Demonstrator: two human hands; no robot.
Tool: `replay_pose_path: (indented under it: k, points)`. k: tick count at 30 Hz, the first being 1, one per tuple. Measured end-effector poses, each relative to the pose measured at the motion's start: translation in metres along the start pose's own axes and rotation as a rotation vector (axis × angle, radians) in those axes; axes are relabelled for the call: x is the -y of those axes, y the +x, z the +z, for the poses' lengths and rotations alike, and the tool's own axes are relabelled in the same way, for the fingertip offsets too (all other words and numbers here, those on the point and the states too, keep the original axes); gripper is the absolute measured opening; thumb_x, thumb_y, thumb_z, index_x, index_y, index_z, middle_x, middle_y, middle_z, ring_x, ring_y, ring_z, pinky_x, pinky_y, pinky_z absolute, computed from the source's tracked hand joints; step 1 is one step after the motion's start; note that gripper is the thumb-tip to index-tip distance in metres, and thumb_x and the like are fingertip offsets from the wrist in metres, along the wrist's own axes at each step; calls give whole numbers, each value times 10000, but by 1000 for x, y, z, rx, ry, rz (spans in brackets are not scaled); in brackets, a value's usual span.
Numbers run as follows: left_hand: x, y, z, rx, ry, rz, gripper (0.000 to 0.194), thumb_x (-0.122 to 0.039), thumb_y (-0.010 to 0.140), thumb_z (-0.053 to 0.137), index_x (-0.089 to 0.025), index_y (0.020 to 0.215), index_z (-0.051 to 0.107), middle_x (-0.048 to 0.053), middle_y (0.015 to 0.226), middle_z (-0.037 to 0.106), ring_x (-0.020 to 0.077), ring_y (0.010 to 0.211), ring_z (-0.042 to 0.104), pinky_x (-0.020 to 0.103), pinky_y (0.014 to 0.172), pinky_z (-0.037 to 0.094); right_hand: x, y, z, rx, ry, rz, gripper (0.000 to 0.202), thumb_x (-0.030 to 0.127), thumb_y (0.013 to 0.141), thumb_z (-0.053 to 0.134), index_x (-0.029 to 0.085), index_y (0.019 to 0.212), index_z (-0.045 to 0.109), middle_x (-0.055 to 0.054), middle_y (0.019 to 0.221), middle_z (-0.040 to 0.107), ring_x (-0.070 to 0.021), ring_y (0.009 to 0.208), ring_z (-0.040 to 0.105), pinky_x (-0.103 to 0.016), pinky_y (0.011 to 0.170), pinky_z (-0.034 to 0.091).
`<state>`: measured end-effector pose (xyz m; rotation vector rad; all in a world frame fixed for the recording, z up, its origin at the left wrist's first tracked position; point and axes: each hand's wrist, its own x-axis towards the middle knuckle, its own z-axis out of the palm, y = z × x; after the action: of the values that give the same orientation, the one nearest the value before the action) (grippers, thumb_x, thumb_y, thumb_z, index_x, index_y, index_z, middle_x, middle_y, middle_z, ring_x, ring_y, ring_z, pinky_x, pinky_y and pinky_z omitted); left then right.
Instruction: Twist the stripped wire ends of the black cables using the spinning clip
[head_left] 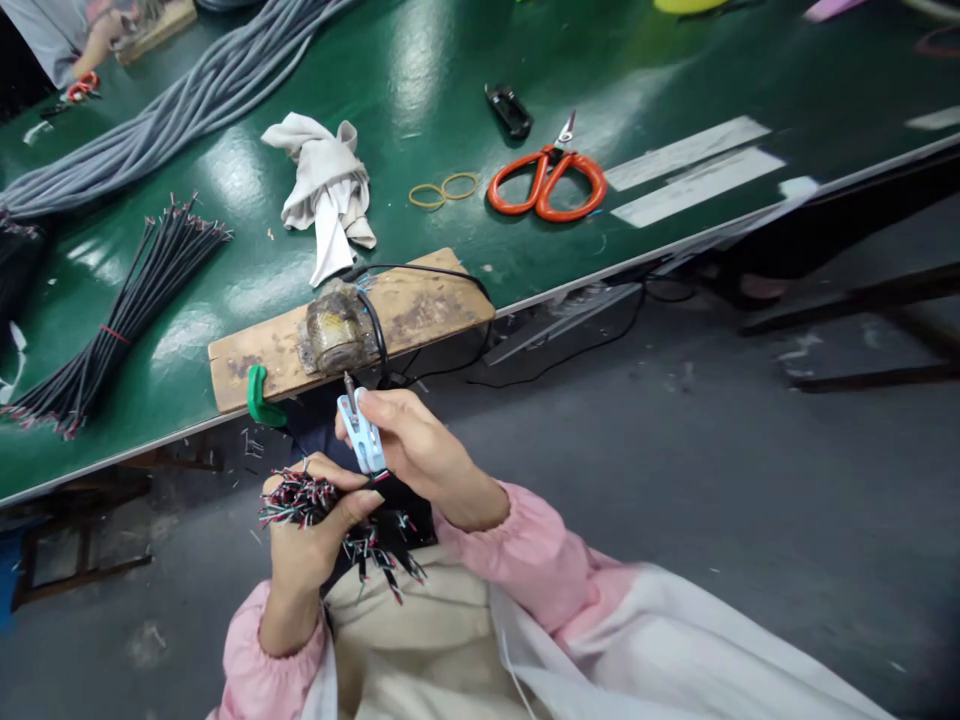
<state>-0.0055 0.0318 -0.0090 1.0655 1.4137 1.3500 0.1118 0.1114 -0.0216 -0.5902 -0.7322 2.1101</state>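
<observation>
My left hand (319, 520) is wrapped round a bundle of thin black cables (300, 498) whose ends fan out in red, white and dark wire tips. More cable ends (382, 555) hang below that hand. My right hand (420, 440) pinches a light blue clothespin (361, 430); its lower end is at a single cable end with coloured wires (381, 476) beside my left thumb. The clothespin's upper end meets a pointed metal shaft (349, 383), which sticks out of a small round motor-like device (334, 332) fixed to a wooden board. Whether the jaws grip the shaft cannot be made out.
The wooden board (435, 305) overhangs the green table's front edge, with a green clamp (262, 400). Orange-handled scissors (547, 185), rubber bands (442, 190), a white cloth (326, 190), a tied black cable bundle (120, 320) and grey cables (187, 110) lie around. Another person's hand (97, 45) is far left.
</observation>
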Motion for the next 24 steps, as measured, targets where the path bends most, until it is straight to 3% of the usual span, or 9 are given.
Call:
replay_pose_path:
  k: [6, 12, 20, 24]
  points:
    - [-3, 0, 3, -7, 52, -49, 139, -294, 673, 889, -222, 641, 774, -17, 595, 701, 120, 498, 594, 243, 526, 497, -11, -1, -9, 20, 76, 54, 566, 710, 705, 739, 154, 625, 670, 0, 577, 593, -102, 544, 525, -230, 543, 446]
    - [-6, -5, 1, 14, 97, -76, 178, -369, 679, 880, -228, 646, 775, 0, 597, 702, 127, 475, 570, 263, 516, 500, -21, -7, -30, -95, 124, 53, 556, 715, 685, 743, 163, 633, 714, -8, 551, 597, -114, 537, 492, -246, 529, 426]
    - [3, -3, -7, 191, 90, 78, 384, -593, 737, 776, -220, 649, 747, 36, 589, 658, 181, 573, 618, 297, 566, 511, -16, -44, -30, -100, -276, -171, 408, 560, 777, 772, 176, 654, 709, 12, 566, 583, -122, 556, 512, -266, 557, 434]
    - [10, -10, -10, 138, 9, -74, 450, -645, 689, 788, -205, 713, 699, 5, 613, 621, 170, 580, 592, 297, 586, 514, -11, -56, -18, 43, -354, -232, 335, 492, 875, 704, 181, 760, 750, -17, 645, 644, -129, 581, 568, -264, 553, 476]
